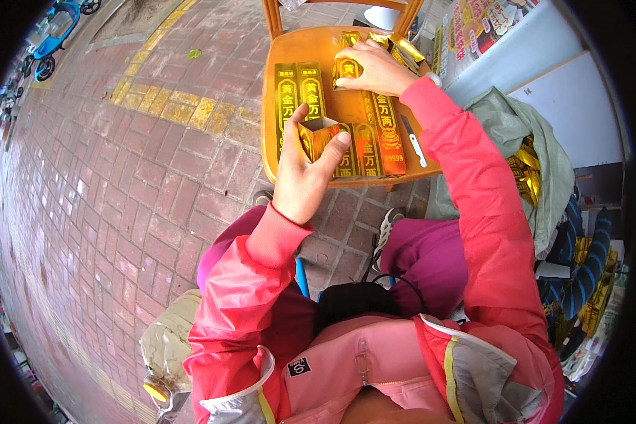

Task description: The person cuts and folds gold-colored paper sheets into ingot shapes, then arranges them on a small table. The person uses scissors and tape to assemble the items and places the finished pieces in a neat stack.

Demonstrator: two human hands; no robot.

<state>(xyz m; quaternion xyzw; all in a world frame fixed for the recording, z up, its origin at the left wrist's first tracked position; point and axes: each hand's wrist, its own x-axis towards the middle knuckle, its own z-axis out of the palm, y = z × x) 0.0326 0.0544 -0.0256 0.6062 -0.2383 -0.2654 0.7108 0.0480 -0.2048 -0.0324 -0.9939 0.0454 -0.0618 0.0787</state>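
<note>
Pink-red jacket sleeves with ribbed cuffs, grey and yellow lining, magenta trousers, grey sneaker

Outdoor street stall: brick pavement (141, 184), parked scooter (53, 35), wooden chair (275, 85) w/ gold paper boxes (311, 88).
</note>
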